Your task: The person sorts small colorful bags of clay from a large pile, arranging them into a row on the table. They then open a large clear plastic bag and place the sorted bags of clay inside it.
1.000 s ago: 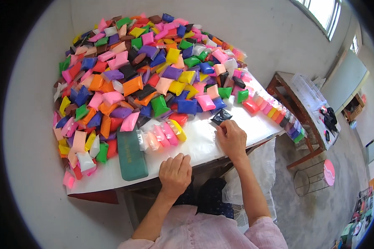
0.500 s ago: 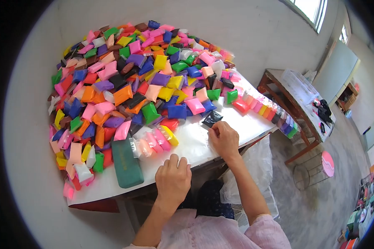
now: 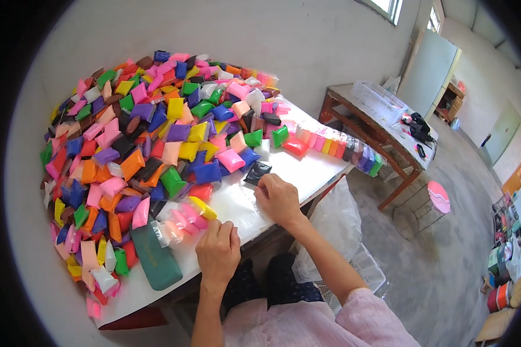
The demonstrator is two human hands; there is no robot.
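My left hand [image 3: 218, 253] is at the table's front edge with its fingers curled, right beside a yellow packet [image 3: 203, 208]. That packet ends a short row of pink packets [image 3: 182, 218] in clear wrapping. Over the white tabletop [image 3: 307, 173], my right hand [image 3: 279, 199] is closed in a pinch, its fingertips just below a shiny black packet [image 3: 257, 173]. Glare from clear film [image 3: 246, 205] shows on the table between the hands. What either hand pinches is hidden under the fingers. A dark green block-shaped case [image 3: 157, 257] lies left of the row.
A large heap of colourful packets [image 3: 139, 150] covers the table's back and left. A row of multicoloured packets [image 3: 336, 147] runs along its right end. Beside my legs are a clear plastic bag [image 3: 333, 222] and white basket [image 3: 364, 269]. A pink-topped stool [image 3: 438, 196] stands farther right.
The view has swung right, so the table sits farther left and lower. My left hand has come closer to the yellow packet; my right hand stays near the black one.
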